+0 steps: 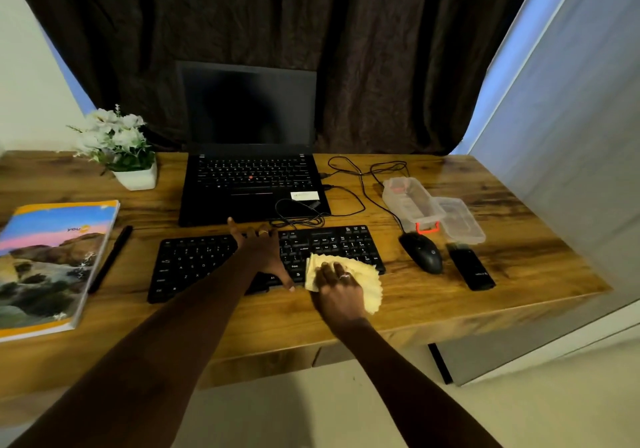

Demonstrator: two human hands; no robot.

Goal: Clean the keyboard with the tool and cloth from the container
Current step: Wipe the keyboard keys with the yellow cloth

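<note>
The black keyboard (194,260) lies on the wooden desk (433,295) in front of a laptop. My left hand (259,250) lies spread across its middle, fingertips at the far edge and thumb at the near edge. My right hand (337,288) grips a bunched yellow cloth (369,274) and presses it on the keyboard's near right corner and the desk beside it. The clear plastic container (408,202) stands open at the right with its lid (462,221) next to it. A black oblong tool (471,269) lies right of the mouse.
An open black laptop (249,184) sits behind the keyboard, with loose cables (360,177) trailing to a black mouse (422,252). At the left are a notebook (52,264), a black pen (110,257) and a potted white flower (119,146). A grey panel (571,170) borders the desk's right side.
</note>
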